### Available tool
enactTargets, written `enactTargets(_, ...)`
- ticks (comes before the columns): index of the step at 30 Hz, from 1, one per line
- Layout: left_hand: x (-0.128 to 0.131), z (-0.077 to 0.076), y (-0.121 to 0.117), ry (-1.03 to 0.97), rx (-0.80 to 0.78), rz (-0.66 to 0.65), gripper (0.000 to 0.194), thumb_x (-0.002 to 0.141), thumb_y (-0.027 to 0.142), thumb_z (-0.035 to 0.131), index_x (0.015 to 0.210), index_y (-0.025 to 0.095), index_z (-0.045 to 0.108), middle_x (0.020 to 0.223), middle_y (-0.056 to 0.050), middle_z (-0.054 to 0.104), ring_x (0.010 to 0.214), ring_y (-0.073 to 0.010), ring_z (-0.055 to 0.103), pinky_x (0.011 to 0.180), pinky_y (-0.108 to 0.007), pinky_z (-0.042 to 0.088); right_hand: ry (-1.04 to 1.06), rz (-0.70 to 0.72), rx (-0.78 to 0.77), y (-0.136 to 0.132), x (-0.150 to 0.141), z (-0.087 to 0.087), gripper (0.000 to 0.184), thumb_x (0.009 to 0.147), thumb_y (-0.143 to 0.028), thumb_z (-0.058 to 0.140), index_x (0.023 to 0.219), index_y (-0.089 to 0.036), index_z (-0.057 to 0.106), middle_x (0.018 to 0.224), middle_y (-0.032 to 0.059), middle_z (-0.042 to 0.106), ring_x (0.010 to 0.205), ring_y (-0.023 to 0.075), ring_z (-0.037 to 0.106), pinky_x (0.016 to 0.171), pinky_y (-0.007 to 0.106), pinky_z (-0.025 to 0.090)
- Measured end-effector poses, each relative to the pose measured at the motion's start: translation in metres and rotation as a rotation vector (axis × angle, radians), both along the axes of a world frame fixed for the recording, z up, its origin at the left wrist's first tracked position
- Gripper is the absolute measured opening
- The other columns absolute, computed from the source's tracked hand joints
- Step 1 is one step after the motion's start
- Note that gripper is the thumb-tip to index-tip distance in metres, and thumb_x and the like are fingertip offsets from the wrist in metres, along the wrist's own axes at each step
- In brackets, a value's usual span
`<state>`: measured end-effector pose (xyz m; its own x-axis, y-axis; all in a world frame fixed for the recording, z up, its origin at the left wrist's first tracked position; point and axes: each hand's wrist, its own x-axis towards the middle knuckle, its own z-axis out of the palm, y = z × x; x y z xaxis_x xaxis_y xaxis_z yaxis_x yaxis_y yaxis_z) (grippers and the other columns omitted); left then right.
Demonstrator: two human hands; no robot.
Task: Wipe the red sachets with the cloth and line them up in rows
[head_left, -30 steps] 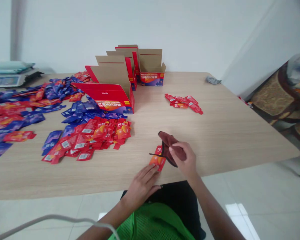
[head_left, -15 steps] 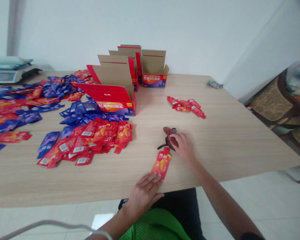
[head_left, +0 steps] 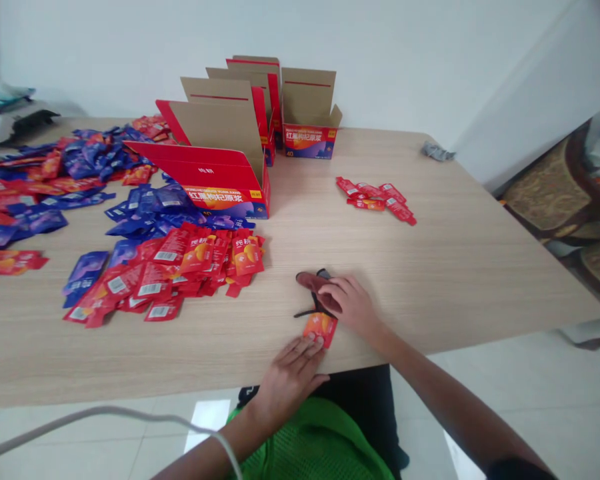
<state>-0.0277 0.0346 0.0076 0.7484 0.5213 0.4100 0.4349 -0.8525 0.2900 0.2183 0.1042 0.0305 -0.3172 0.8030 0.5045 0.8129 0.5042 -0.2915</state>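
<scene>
Near the front table edge, a red and orange sachet (head_left: 319, 325) lies flat, its upper end hidden under dark straps. My left hand (head_left: 293, 370) rests on its lower end with the fingers stretched out flat. In my right hand (head_left: 353, 303) is a brown piece with black straps (head_left: 311, 281), pinched between the fingers just above the sachet. It looks like cloth or leather; its exact kind I cannot make out. To the left lies a pile of red sachets (head_left: 153, 273), with blue sachets (head_left: 155, 207) behind it.
Several open red cartons (head_left: 227, 193) stand towards the back. A small group of red sachets (head_left: 375, 198) lies right of centre, and a crumpled grey scrap (head_left: 437, 152) at the back right. A scale (head_left: 10, 123) sits far left. A grey cable (head_left: 105, 410) crosses the lower left.
My right hand has moved the brown strapped piece left and down, over the upper end of the sachet. My left hand still lies on the sachet. The view has tilted slightly downwards.
</scene>
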Motion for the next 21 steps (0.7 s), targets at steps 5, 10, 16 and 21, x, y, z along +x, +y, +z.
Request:
enactTargets(5,-0.001,0.001,0.001,-0.027,-0.015,0.013,0.043,0.106,0.045,0.062,0.137,0.016,0.066,0.135,-0.010,0.074,0.128,-0.0261,0.070,0.113,-0.044,0.058,-0.061,-0.177,0.088,0.037,0.024,0.024,0.009,0.102,-0.026,0.066,0.110,-0.026,0.070,0.110,0.0076,0.072,0.105,0.0273,0.063,0.092,0.042,0.056)
enactTargets(10,0.000,0.003,-0.002,-0.038,-0.034,0.014,0.041,0.107,0.045,0.060,0.137,0.017,0.066,0.135,-0.010,0.075,0.127,-0.0264,0.070,0.113,-0.045,0.057,0.220,-0.164,0.116,-0.011,0.003,0.042,0.018,0.098,-0.026,0.070,0.116,-0.027,0.068,0.113,0.0083,0.070,0.107,0.0266,0.064,0.095,0.044,0.057)
enactTargets(16,0.001,0.003,-0.005,-0.016,-0.133,0.070,0.033,0.106,0.045,0.062,0.121,0.018,0.073,0.107,-0.008,0.082,0.103,-0.0251,0.078,0.099,-0.043,0.064,0.089,0.103,-0.073,-0.056,-0.029,0.015,0.014,0.096,-0.021,0.071,0.109,-0.028,0.071,0.108,0.0058,0.071,0.106,0.0249,0.063,0.095,0.041,0.059)
enactTargets(21,0.001,0.005,-0.002,-0.021,-0.056,0.012,0.040,0.106,0.042,0.064,0.136,0.016,0.066,0.136,-0.010,0.074,0.130,-0.0267,0.069,0.113,-0.045,0.057,0.052,-0.017,-0.066,-0.012,-0.006,0.003,0.012,0.100,-0.023,0.067,0.112,-0.025,0.069,0.110,0.0073,0.070,0.106,0.0262,0.060,0.096,0.043,0.056)
